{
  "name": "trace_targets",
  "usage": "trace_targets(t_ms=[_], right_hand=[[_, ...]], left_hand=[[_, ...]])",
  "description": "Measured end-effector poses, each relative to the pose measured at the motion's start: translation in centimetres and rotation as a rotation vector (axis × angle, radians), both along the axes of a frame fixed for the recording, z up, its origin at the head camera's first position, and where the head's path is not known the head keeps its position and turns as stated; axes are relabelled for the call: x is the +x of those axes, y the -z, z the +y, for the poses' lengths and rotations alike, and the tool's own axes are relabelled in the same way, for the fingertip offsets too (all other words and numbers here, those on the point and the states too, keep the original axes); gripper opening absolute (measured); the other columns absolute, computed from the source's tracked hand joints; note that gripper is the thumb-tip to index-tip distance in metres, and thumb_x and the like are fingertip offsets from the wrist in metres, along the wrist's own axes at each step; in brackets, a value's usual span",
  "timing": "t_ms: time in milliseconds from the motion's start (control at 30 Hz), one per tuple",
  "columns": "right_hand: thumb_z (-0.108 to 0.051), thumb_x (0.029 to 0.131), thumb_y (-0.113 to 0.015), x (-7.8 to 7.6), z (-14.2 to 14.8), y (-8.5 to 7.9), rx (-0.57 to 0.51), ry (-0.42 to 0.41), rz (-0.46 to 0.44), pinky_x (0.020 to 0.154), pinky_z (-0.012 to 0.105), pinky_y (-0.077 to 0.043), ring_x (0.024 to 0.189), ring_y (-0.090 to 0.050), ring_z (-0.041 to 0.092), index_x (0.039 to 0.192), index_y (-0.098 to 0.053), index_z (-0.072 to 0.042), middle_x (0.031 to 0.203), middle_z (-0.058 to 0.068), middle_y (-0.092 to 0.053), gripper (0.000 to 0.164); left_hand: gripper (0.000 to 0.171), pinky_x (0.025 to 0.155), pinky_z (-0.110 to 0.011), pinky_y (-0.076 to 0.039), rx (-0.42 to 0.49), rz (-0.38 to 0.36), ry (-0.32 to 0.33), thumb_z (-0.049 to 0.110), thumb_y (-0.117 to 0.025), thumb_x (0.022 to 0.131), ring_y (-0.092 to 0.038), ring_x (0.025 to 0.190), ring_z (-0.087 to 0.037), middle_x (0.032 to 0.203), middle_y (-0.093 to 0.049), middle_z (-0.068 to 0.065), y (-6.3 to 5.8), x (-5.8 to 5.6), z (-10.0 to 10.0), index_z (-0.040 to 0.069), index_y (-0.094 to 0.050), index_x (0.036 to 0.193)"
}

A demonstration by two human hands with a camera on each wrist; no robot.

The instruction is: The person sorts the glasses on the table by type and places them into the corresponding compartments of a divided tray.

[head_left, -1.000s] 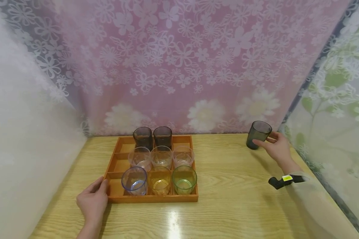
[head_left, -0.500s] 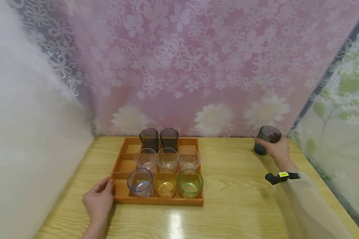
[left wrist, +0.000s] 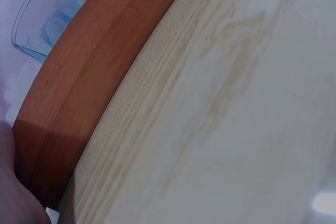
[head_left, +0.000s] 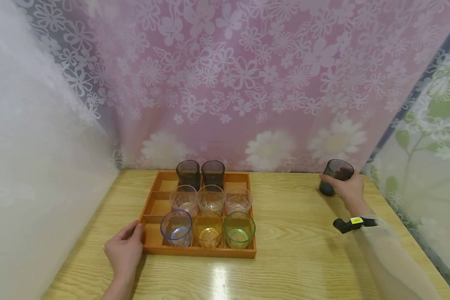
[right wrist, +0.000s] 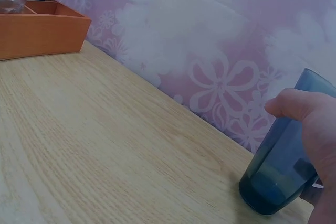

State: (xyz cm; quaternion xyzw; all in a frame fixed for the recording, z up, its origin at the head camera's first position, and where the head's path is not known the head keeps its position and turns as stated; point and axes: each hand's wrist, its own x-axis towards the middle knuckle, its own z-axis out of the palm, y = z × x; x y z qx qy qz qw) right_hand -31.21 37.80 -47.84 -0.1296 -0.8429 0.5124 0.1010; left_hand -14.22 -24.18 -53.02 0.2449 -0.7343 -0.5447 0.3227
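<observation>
My right hand (head_left: 349, 191) holds a dark grey drinking glass (head_left: 329, 183) near the table's back right, thumb on its near side. In the right wrist view the glass (right wrist: 278, 166) has its base at or close to the tabletop; I cannot tell if it touches. My left hand (head_left: 125, 248) grips the front left corner of a wooden compartment tray (head_left: 198, 251). Two dark glasses (head_left: 188, 173) stand in the tray's back row, several clear glasses (head_left: 211, 200) in its middle row. Its front row holds a blue-rimmed glass (head_left: 176, 229), an amber glass (head_left: 208, 231) and a green glass (head_left: 240, 231).
The wood-grain table (head_left: 292, 258) spreads between the tray and my right hand. A pink floral curtain (head_left: 225, 104) hangs along the back edge. White sheeting (head_left: 41, 146) closes the left side, and a leafy patterned curtain (head_left: 427, 166) the right.
The head view has shifted a little, so everything sits further right in it. My right hand has turned slightly around the dark glass. My left hand keeps its place on the tray.
</observation>
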Motion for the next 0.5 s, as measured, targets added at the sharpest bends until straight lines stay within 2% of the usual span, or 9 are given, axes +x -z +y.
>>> trace_targets(t_ms=[100,233,333,500], right_hand=[[-0.049,0.092,-0.082,0.6,0.1,-0.1,0.021,-0.007,0.011,0.110,0.067,-0.041,0.147,-0.030,0.052,0.168,-0.010,0.000,0.166,0.031,-0.023,0.116],[-0.047,0.091,-0.083,1.3,-0.3,-1.0,0.051,-0.030,0.064,0.106,0.061,-0.047,0.142,-0.038,0.048,0.167,-0.019,-0.001,0.160,0.029,-0.035,0.109],[-0.047,0.090,-0.085,1.8,-1.0,-2.3,0.085,-0.057,0.105,0.100,0.049,-0.053,0.136,-0.047,0.041,0.162,-0.031,-0.003,0.152,0.024,-0.046,0.100],[-0.048,0.090,-0.085,3.0,-2.9,-4.8,0.137,-0.116,0.136,0.087,0.030,-0.055,0.125,-0.055,0.031,0.154,-0.045,-0.003,0.145,0.018,-0.054,0.089]], left_hand=[[0.020,0.070,-0.010,-0.055,0.001,0.004,0.010,0.007,-0.083,0.092,-0.065,0.080,0.015,0.103,-0.076,-0.020,0.1,0.0,-0.1,-0.003,-0.081,0.109],[0.020,0.069,-0.010,-0.055,0.002,0.006,0.018,0.007,-0.082,0.091,-0.065,0.079,0.015,0.103,-0.076,-0.020,0.1,0.1,-0.4,-0.003,-0.081,0.109],[0.020,0.069,-0.010,-0.055,0.001,0.004,0.020,0.007,-0.082,0.091,-0.065,0.079,0.016,0.103,-0.075,-0.020,0.0,0.2,-0.5,-0.003,-0.081,0.109],[0.020,0.069,-0.010,-0.055,0.009,-0.001,0.030,0.007,-0.083,0.091,-0.065,0.078,0.015,0.103,-0.076,-0.019,-0.3,0.5,-0.7,-0.002,-0.082,0.109]])
